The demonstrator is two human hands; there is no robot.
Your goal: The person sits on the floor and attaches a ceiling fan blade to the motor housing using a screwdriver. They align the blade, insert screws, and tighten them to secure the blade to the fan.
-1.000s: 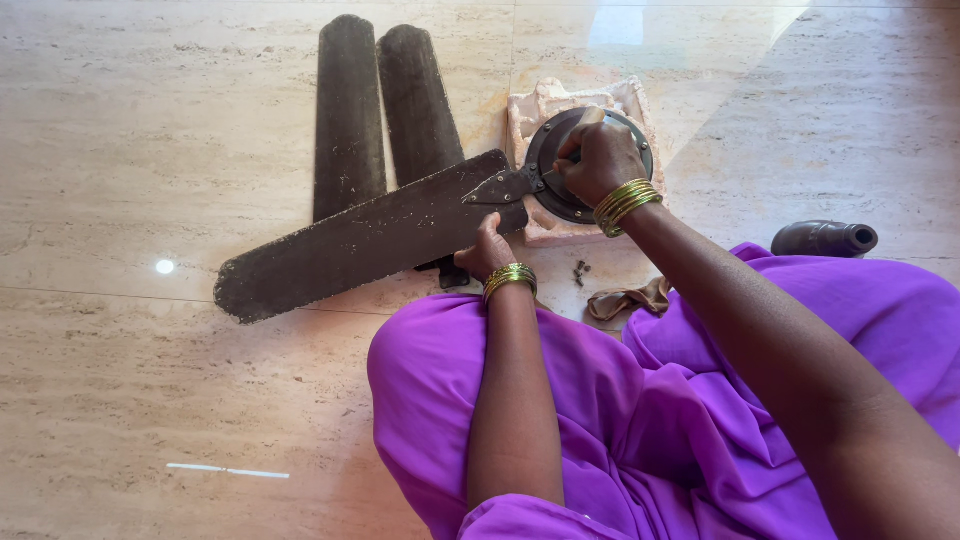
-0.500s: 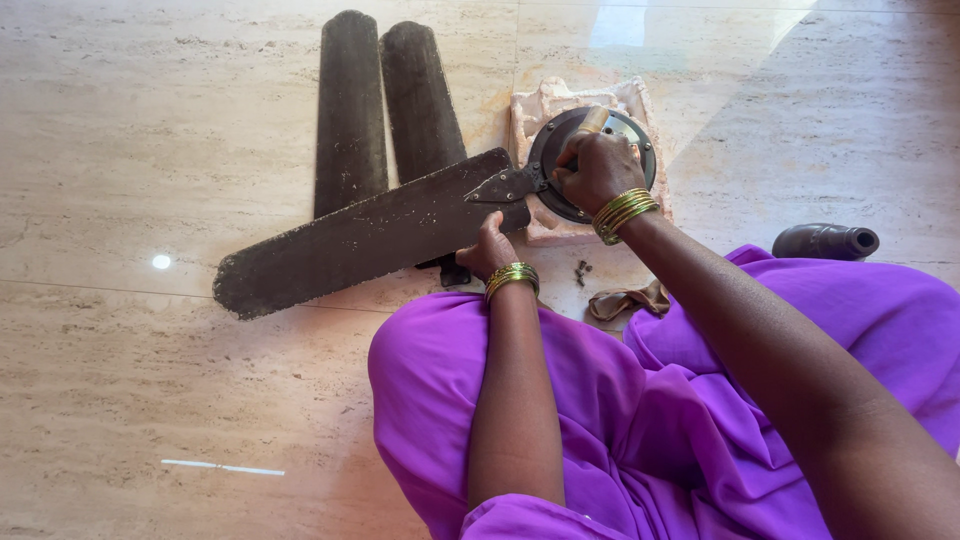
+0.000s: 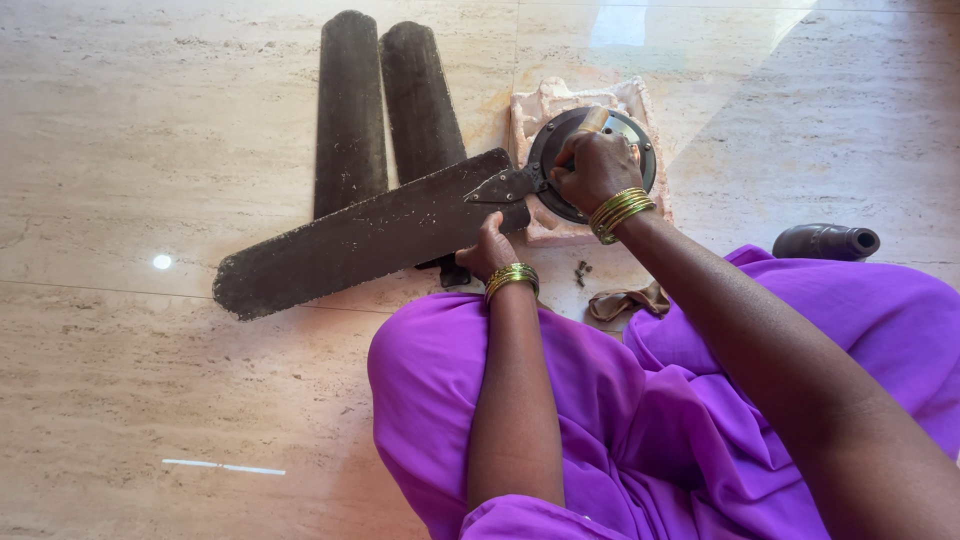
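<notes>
Two loose fan blades (image 3: 385,110) lie far left, so looks partway done. Left hand (image 3: 487,250) clamps the third blade (image 3: 360,240) near its bracket; right hand (image 3: 590,170) grips something on the fan motor (image 3: 640,150).

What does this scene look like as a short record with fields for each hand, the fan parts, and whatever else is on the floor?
left hand: grips the near edge of the dusty fan blade
right hand: rests on the round fan motor, holding a tool handle
blade: bracket end meets the motor
loose blades: two flat, side by side, behind it
under motor: pale cloth
floor: beige marble; dark cylindrical part, brown rag, small screws
</notes>
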